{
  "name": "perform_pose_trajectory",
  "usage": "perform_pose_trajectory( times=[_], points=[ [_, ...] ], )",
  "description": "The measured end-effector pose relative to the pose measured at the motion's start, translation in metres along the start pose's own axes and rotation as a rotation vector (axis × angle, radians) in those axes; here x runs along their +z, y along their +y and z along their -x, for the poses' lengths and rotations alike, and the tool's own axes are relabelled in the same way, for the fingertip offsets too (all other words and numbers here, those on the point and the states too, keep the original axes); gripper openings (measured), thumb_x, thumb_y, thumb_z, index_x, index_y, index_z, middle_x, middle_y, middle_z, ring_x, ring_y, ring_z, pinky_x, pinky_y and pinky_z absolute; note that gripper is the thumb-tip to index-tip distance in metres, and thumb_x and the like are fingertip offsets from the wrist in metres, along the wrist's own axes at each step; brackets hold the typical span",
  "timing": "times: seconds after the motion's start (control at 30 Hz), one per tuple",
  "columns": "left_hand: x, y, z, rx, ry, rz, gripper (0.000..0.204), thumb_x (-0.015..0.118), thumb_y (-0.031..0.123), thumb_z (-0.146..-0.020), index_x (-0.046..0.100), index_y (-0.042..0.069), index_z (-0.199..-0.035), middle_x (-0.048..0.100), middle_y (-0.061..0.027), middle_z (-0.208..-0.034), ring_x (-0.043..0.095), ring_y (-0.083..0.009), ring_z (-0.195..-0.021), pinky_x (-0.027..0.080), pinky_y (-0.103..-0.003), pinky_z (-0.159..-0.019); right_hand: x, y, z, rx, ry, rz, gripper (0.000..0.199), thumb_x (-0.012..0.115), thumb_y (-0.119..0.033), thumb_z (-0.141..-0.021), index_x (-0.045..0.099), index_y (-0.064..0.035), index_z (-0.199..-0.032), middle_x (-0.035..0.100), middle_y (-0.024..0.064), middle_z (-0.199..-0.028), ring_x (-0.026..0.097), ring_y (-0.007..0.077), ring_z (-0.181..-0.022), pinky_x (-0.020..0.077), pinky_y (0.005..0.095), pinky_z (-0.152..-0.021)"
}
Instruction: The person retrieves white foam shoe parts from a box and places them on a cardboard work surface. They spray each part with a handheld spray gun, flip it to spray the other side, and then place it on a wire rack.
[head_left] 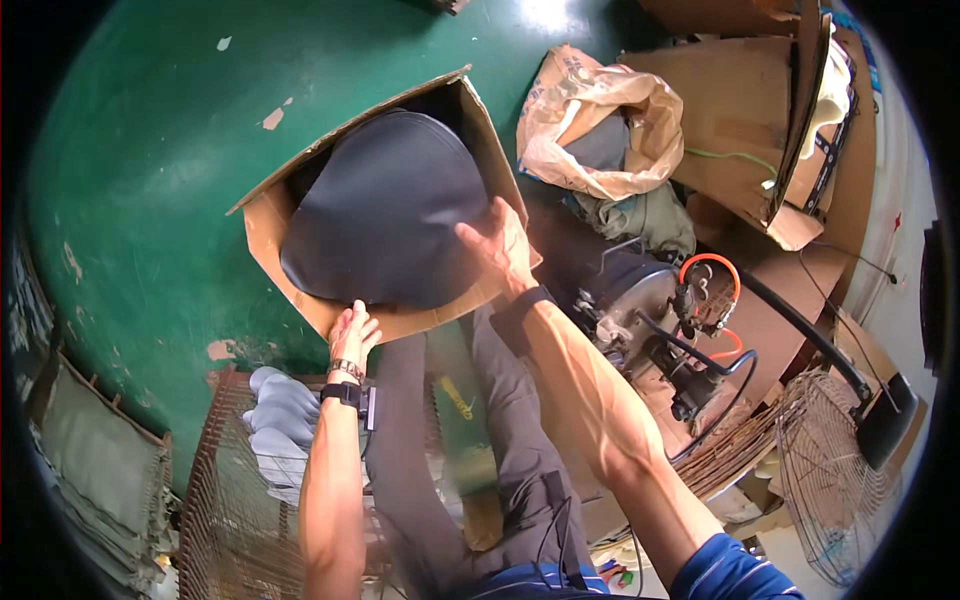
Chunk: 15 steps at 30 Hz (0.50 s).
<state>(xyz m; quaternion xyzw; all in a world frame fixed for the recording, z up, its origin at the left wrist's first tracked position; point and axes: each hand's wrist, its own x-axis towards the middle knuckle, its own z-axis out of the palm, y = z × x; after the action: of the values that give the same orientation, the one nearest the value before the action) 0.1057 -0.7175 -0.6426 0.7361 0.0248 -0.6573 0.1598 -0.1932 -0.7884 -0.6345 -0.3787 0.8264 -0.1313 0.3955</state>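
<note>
Both hands grip the dark seat [385,215] at its rim, left hand [352,330] below, right hand [495,245] at the side; it sits in the box [270,225]. Padded, probably light (smooth cover, possibly slippery), best held by its edges.

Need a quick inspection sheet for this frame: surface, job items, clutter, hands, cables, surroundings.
Surface: green painted floor, paint chipped in spots.
Job's things: open cardboard box with a dark rounded cushion sitting partly inside it.
Clutter: crumpled brown paper bag, flattened cardboard sheets, wire basket holding grey pieces.
Grippers: left hand on the box's near edge, watch on the wrist; right hand on the cushion's right side at the box wall.
Cables: orange hose and black hoses on a small machine; thin black cord near the person's lap.
Surroundings: standing fan at right, stacked grey fabric at left.
</note>
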Motion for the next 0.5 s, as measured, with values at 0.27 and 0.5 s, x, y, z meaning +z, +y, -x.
perform_pose_trajectory(
  times=[0.27, 0.5],
  points=[
    [0.035, 0.013, -0.015, -0.025, 0.014, -0.018, 0.098, 0.075, 0.059, -0.081, 0.032, -0.007, -0.140, 0.042, -0.0279, -0.139, 0.052, -0.0404, -0.127, 0.053, -0.052, -0.098, 0.002, -0.006, -0.020, 0.081, 0.041, 0.074, 0.071, 0.078, -0.042, -0.081, 0.053, -0.0047, -0.136, 0.058, 0.0213, -0.130, 0.056, 0.0384, -0.121, 0.0466, 0.0464, -0.101],
    [0.053, 0.005, -0.025, -0.037, 0.108, 0.000, 0.110, 0.083, 0.040, -0.081, 0.008, -0.009, -0.147, 0.036, -0.0284, -0.144, 0.051, -0.0480, -0.125, 0.057, -0.054, -0.092, 0.004, -0.019, -0.016, -0.097, 0.164, 0.145, 0.050, 0.076, -0.026, -0.082, 0.059, -0.0042, -0.124, 0.060, 0.0174, -0.118, 0.059, 0.0365, -0.109, 0.0504, 0.0438, -0.092]
  ],
)
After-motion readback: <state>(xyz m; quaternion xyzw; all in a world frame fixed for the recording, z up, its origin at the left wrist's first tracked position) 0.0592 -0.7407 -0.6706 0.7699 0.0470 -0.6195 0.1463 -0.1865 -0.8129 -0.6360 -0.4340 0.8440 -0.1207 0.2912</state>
